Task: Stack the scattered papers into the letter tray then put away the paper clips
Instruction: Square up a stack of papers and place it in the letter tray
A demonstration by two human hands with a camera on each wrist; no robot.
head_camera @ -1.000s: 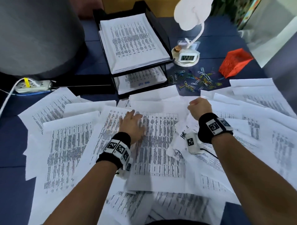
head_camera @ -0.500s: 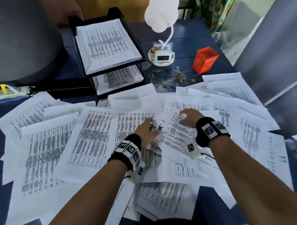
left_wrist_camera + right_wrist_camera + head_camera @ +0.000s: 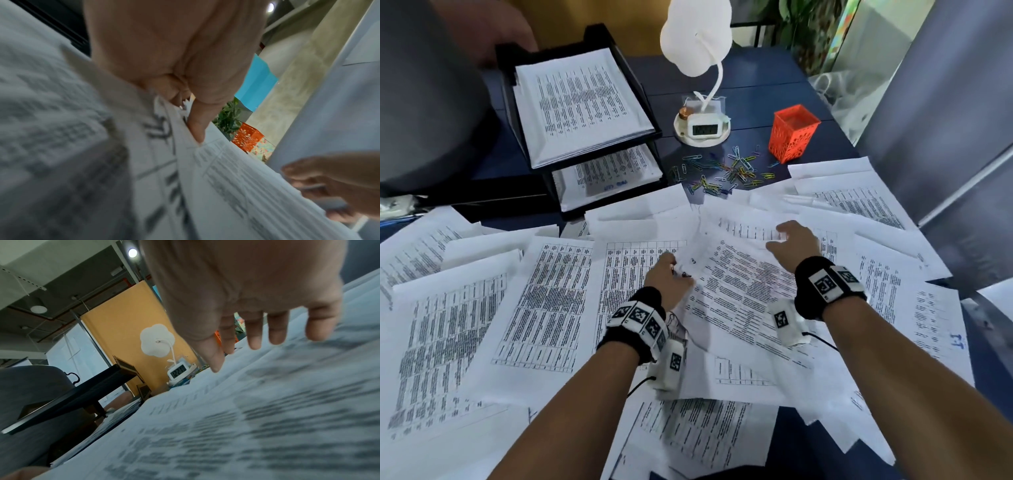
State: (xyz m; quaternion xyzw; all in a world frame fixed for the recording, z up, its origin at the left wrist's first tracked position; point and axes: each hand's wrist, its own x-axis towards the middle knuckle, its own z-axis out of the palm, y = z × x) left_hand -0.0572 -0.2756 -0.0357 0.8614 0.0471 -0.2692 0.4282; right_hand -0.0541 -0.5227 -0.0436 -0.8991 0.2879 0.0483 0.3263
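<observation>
Printed papers [image 3: 544, 301] lie scattered across the blue desk. My left hand [image 3: 671, 272] pinches the left edge of a tilted sheet [image 3: 739, 291] in the middle; in the left wrist view the thumb and fingers [image 3: 195, 128] clamp several paper edges. My right hand [image 3: 786, 236] lies on the far part of that sheet with fingers straight and spread [image 3: 255, 337]. The black two-tier letter tray [image 3: 641, 90] stands at the back left with paper stacks on both tiers. Coloured paper clips [image 3: 722, 173] lie loose behind the papers, next to an orange mesh holder [image 3: 792, 137].
A white lamp with a small clock base [image 3: 703, 128] stands between the tray and the orange holder. A large grey rounded object [image 3: 424, 102] fills the far left. A grey panel [image 3: 945, 137] rises along the desk's right side.
My left hand slid right from lying flat on a sheet and took hold of paper edges. My right hand went from a fist to spread fingers on the tilted sheet.
</observation>
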